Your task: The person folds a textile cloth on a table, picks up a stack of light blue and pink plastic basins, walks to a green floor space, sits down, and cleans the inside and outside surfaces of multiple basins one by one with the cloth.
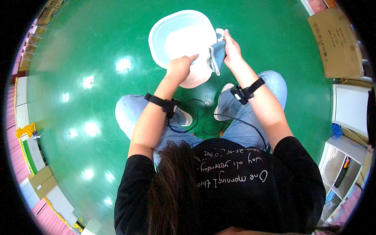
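A white rounded basin (pixel 160 33) sits on the green floor in front of my feet. My right hand (pixel 232 49) is at its right rim, closed around a blue-grey cloth (pixel 218 55) with pale edges. The cloth hangs down in folds by the basin's right side. My left hand (pixel 181 68) is over the near left part of the basin, with its index finger stretched toward the cloth and apart from it. Nothing plainly shows in that hand; its other fingers are mostly hidden beneath it. Glare whitens the basin's inside, so its contents cannot be made out.
Black cables (pixel 243 120) run from the bands on my forearms across my lap and between my shoes. A large cardboard box (pixel 335 45) stands at the far right, with a white shelf unit (pixel 340 164) nearer. Boxes (pixel 41 182) and pink curtains line the left side.
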`<action>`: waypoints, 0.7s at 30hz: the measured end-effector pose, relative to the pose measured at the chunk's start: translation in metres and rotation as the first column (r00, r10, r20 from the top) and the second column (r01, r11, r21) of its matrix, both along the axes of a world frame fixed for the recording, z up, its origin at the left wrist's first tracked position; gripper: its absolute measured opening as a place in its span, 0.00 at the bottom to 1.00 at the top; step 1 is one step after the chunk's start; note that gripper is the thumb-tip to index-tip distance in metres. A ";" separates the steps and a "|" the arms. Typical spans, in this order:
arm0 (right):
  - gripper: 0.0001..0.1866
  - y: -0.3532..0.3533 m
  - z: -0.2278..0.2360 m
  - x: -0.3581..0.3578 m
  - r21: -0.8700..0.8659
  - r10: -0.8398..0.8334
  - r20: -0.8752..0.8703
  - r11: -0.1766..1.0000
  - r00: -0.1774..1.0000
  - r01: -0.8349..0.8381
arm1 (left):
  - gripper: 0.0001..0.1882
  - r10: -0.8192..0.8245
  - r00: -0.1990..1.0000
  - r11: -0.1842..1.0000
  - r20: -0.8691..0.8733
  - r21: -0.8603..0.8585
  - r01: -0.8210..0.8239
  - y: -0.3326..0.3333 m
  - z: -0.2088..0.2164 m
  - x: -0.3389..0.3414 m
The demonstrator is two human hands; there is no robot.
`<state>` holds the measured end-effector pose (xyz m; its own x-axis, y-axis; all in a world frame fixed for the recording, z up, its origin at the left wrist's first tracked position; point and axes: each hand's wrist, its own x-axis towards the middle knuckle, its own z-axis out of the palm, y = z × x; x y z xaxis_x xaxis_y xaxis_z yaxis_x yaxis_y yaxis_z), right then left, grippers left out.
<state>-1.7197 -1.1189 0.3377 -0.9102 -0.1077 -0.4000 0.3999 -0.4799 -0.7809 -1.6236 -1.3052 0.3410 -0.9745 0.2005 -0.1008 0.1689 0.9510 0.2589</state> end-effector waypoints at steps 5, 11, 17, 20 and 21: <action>0.29 0.000 -0.008 0.004 0.379 0.066 -0.142 0.925 0.988 -0.007 | 0.31 -0.077 0.995 0.997 -0.069 0.026 0.079 -0.002 -0.009 0.001; 0.26 0.006 -0.023 -0.001 0.522 0.128 -0.060 0.849 0.990 -0.079 | 0.31 -0.172 0.983 0.985 -0.066 -0.043 0.170 0.000 -0.009 0.001; 0.25 0.013 -0.016 -0.007 0.559 0.101 -0.091 0.829 0.991 -0.033 | 0.29 -0.207 0.954 0.978 -0.216 -0.033 0.204 0.001 0.021 0.000; 0.23 0.017 -0.007 -0.012 0.515 0.044 -0.124 0.857 0.991 0.026 | 0.36 0.024 0.914 0.999 -0.405 0.043 -0.007 -0.007 0.050 -0.009; 0.23 0.016 -0.004 -0.012 0.514 0.048 -0.124 0.858 0.991 0.023 | 0.41 0.191 0.865 0.982 -0.465 0.097 -0.165 -0.016 0.053 -0.012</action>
